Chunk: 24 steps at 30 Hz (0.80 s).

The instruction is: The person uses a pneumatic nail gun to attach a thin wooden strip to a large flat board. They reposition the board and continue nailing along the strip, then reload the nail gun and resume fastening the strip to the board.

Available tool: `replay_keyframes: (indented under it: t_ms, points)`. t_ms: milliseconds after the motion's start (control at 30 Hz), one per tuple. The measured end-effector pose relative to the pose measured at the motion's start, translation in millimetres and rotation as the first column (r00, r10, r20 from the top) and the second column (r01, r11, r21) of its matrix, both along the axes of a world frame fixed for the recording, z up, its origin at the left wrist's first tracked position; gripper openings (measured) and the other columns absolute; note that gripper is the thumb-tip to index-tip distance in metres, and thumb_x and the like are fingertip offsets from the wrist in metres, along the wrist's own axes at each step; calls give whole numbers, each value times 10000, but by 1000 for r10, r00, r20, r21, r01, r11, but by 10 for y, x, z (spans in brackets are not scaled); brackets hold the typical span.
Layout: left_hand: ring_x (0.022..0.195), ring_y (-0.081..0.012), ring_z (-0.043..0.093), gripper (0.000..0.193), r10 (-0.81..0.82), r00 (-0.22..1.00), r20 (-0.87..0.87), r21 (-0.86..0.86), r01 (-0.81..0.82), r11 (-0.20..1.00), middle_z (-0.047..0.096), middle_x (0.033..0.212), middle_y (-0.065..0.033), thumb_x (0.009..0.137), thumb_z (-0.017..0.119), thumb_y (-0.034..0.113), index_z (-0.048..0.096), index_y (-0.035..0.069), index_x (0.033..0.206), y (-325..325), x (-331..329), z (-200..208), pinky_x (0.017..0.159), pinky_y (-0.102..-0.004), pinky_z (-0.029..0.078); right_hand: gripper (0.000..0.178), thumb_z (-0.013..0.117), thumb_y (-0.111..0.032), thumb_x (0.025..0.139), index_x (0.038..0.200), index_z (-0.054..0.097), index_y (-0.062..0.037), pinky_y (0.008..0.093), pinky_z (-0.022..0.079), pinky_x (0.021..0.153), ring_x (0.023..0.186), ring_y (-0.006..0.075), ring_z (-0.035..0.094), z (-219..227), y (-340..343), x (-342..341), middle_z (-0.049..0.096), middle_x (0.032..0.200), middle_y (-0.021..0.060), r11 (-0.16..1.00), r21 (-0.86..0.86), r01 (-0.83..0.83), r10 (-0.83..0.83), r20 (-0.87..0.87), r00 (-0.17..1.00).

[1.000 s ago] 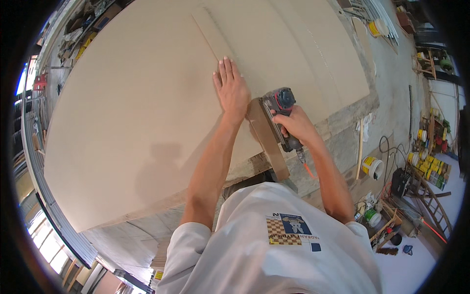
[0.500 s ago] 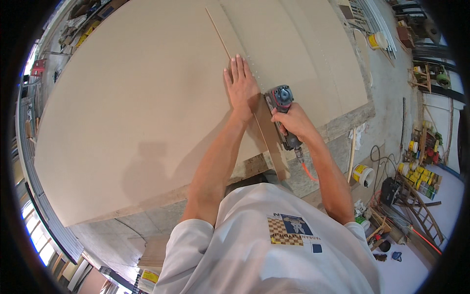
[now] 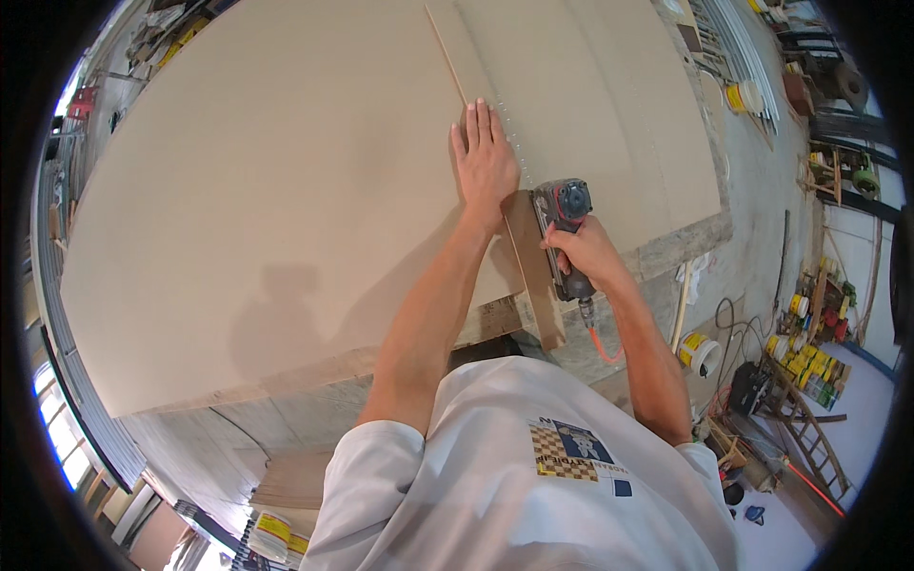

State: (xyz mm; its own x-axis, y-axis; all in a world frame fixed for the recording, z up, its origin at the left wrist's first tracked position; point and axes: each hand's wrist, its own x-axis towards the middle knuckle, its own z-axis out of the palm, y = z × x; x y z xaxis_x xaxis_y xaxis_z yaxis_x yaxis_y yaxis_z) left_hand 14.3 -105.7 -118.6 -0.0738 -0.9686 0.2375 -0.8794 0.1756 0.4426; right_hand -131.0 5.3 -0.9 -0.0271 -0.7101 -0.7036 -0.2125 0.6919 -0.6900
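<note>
My left hand lies flat with fingers stretched out on a long narrow brown strip of board. This strip rests on a large pale board, and its near end juts past the large board's near edge. My right hand is wrapped round the handle of a black and red air nail gun, just right of the strip. An orange air hose runs from the gun's near end. A row of small light dots runs along the board beside my left hand. The gun's nose is hidden from view.
A worn wooden edge shows under the large board at the right. White and yellow buckets stand on the floor at the right, near a wooden ladder and yellow containers. Metal lengths lie at the far right.
The view has shifted and turned slightly. Both hands and the nail gun appear a little farther right in the picture; the left hand stays flat and the right keeps its grip.
</note>
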Motion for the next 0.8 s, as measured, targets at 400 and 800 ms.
replay_keyframes:
  t_ms: [400,800]
  points:
    - [1522,-335,320,548,16,999,-38,-67,-18,998,385,1619,-189,967,487,135,451,-43,1483,-40,12,-45,1245,-556,214,75,642,-80,849,908,616,-41,291,420,449,492,124,549,51,105,-6,702,761,140,996,87,30,-33,34,999]
    - [1508,-352,336,526,9,999,-37,-93,-13,996,404,1603,-195,987,480,153,460,-41,1475,-60,11,-72,1229,-566,231,108,646,-108,854,894,625,-10,305,456,472,503,139,580,14,285,-43,668,698,99,995,92,29,-33,37,999]
